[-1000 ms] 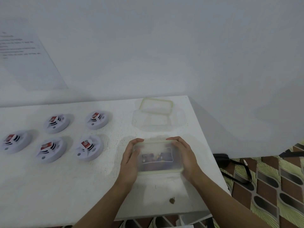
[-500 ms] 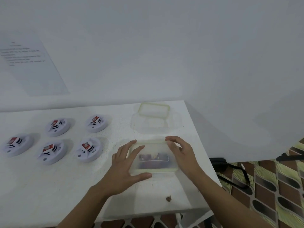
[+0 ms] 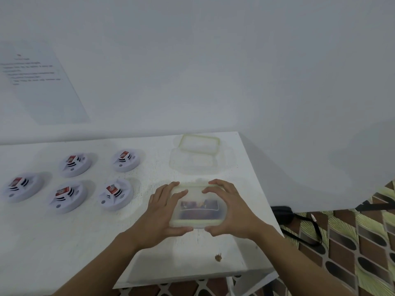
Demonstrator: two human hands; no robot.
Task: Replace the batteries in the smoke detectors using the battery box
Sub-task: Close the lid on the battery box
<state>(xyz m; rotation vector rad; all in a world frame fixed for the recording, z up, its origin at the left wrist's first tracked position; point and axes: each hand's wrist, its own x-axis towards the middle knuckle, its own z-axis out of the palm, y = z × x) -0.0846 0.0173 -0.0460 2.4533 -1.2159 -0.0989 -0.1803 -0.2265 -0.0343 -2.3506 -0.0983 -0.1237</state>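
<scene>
- Battery box (image 3: 197,207) lay on the white table (image 3: 89,242), toward its near right part, lid on, with dark contents showing blurred through the cloudy plastic.
- Left hand (image 3: 162,212) gripped the left end: fingers lay curled over the lid's far corner and the thumb hooked along the near edge.
- Right hand (image 3: 232,210) gripped the right end in the same way, so the box sat between the two palms with only its middle strip uncovered.
- Likely step: prising the lid loose to reach the fresh cells.
- Risk: a tight lid could give way all at once, tipping the box and scattering batteries over the table or off its right edge to the patterned floor (image 3: 352,253).
- Risk: with both thumbs pulling at the near rim, the whole box might slide toward the person rather than open, since neither hand pinned it down.
- Risk: a jerk to the left could bring the left hand against the nearest of the five smoke detectors (image 3: 115,194), which sat just to the left of that hand, each with a red-labelled battery showing on top.
- Second clear container (image 3: 193,167) stood open on the far side, apart from the hands, with a green-rimmed lid (image 3: 199,144) at its far end.
</scene>
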